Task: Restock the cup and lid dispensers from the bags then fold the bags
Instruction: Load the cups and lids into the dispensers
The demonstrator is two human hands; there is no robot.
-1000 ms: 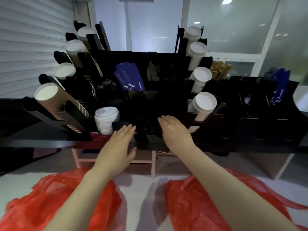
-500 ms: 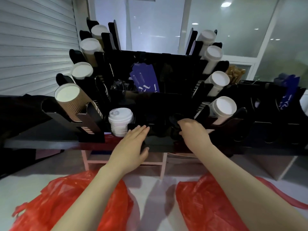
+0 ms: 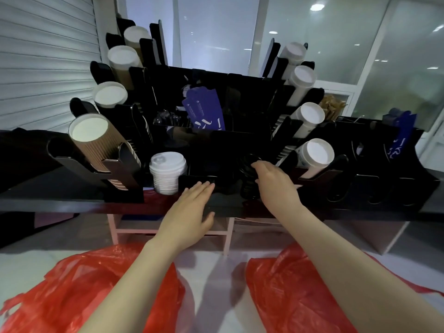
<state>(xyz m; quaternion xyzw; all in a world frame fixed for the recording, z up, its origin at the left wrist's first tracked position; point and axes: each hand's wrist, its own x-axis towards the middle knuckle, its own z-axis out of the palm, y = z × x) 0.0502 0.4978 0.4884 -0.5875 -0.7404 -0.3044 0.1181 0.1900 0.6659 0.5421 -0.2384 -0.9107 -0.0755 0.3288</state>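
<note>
A black dispenser rack (image 3: 240,145) stands on a dark counter. Brown ribbed cups (image 3: 96,143) fill its left slots and white cups (image 3: 314,155) its right slots. A stack of white lids (image 3: 168,171) sits in a front compartment. A stack of black lids (image 3: 246,171) stands further right in the dark middle compartment. My right hand (image 3: 274,186) grips that stack, fingers over its top and thumb at its side. My left hand (image 3: 189,212) lies flat, fingers straight, on the rack's front edge. Two red plastic bags (image 3: 84,284) (image 3: 300,296) lie below my arms.
Blue paper sleeves (image 3: 204,111) stand in a middle compartment. A second black organiser (image 3: 384,179) with more blue sleeves (image 3: 401,135) is at the right. A ribbed shutter (image 3: 43,68) is on the left, and a pink frame (image 3: 168,231) is under the counter.
Both hands reached forward to the rack. My right hand closed onto the black lid stack, and my left hand settled on the front edge.
</note>
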